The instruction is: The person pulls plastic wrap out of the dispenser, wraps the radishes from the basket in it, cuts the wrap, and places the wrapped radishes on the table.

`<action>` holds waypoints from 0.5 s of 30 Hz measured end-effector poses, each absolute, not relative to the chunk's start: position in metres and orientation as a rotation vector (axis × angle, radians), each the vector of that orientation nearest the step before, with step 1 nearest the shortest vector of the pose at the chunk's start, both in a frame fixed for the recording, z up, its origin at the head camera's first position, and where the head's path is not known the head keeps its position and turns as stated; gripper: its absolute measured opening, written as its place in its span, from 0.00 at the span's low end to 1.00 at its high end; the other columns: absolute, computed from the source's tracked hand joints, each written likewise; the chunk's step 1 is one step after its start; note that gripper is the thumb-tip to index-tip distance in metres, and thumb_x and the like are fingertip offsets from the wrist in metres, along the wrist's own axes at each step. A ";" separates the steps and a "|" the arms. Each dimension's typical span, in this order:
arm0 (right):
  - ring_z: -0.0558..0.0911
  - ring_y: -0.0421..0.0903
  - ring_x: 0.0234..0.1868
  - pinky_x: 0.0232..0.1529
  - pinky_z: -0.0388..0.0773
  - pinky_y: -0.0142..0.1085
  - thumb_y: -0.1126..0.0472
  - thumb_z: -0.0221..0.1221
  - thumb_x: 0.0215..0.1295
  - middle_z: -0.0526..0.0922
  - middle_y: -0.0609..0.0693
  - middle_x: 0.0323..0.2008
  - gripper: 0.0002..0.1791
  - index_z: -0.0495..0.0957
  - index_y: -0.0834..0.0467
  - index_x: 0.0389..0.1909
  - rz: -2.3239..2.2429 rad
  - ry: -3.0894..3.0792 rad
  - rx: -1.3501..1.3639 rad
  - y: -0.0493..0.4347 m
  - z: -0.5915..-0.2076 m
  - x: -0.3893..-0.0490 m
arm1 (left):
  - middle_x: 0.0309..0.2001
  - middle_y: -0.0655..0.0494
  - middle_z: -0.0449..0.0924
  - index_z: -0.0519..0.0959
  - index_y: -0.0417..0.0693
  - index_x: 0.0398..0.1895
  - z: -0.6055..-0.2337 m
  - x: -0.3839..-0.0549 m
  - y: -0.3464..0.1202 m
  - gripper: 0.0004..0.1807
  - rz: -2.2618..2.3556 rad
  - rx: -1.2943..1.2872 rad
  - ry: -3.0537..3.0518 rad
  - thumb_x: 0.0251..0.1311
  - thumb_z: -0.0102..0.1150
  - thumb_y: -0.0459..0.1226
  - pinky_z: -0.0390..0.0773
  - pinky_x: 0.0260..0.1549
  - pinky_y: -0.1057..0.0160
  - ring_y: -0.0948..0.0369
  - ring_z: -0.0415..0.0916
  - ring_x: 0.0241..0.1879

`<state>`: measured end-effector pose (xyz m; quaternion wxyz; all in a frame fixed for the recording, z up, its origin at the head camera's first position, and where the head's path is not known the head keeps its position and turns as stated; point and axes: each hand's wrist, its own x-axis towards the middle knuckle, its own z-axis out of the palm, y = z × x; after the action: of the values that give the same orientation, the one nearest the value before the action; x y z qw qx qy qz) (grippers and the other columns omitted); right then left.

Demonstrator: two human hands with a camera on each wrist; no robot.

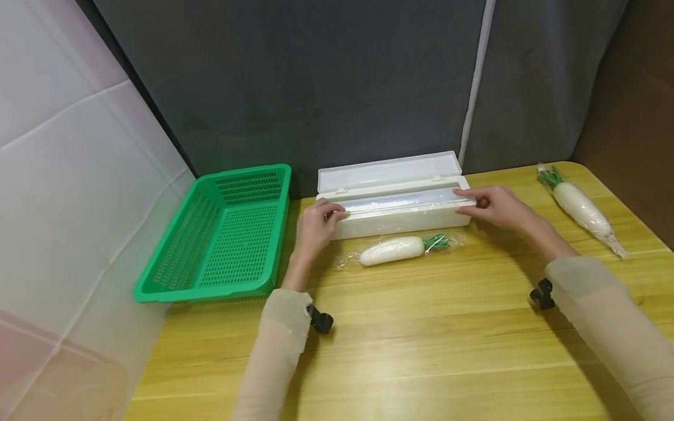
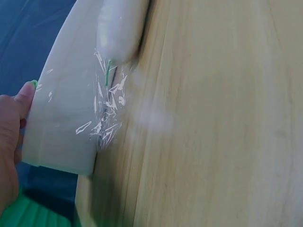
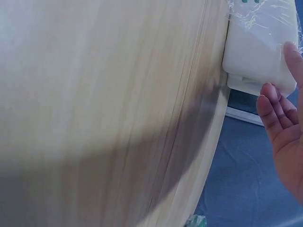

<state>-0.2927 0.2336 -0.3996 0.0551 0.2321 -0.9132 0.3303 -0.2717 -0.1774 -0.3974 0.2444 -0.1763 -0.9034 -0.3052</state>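
Note:
A long white cling film dispenser (image 1: 400, 223) stands at the back of the table with its lid (image 1: 389, 169) raised. Shiny clear film (image 3: 272, 23) lies across its front. My left hand (image 1: 314, 227) grips the dispenser's left end, thumb at the front edge and fingers curled over the top. At the right end my right hand (image 1: 497, 206) holds the front edge between thumb and index finger; its other fingers are loosely bent. Just in front lies a white radish (image 1: 392, 251) with green stalks, partly in clear film. Whether either hand pinches film is unclear.
To the left sits a green plastic basket (image 1: 274, 245) with slotted walls. A second white radish (image 1: 581, 207), wrapped in clear film, lies at the table's right side. A dark grey curtain (image 1: 316, 88) hangs behind the wooden table (image 1: 400, 351).

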 end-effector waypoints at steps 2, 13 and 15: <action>0.63 0.42 0.19 0.20 0.58 0.33 0.54 0.69 0.64 0.65 0.47 0.16 0.27 0.79 0.54 0.63 1.005 -2.766 0.712 0.234 -0.401 -0.294 | 0.31 0.51 0.82 0.88 0.41 0.33 -0.400 -0.273 -0.181 0.06 -0.853 -0.488 -2.454 0.61 0.70 0.37 0.74 0.30 0.59 0.55 0.74 0.28; 0.64 0.43 0.19 0.20 0.59 0.33 0.53 0.70 0.64 0.66 0.47 0.17 0.27 0.79 0.54 0.63 0.991 -2.756 0.695 0.244 -0.411 -0.300 | 0.26 0.45 0.77 0.87 0.35 0.30 -0.420 -0.273 -0.208 0.04 -0.964 -0.425 -2.213 0.59 0.71 0.30 0.69 0.27 0.60 0.52 0.71 0.25; 0.64 0.43 0.19 0.19 0.59 0.32 0.54 0.70 0.63 0.66 0.47 0.16 0.27 0.80 0.54 0.63 0.987 -2.744 0.704 0.245 -0.412 -0.301 | 0.26 0.45 0.78 0.87 0.35 0.30 -0.422 -0.273 -0.207 0.04 -0.980 -0.419 -2.197 0.58 0.71 0.31 0.68 0.26 0.61 0.53 0.71 0.25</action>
<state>-0.3006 0.2452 -0.4124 0.0707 0.2342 -0.9124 0.3280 -0.2725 -0.2073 -0.4218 0.3428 -0.1612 -0.8453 -0.3769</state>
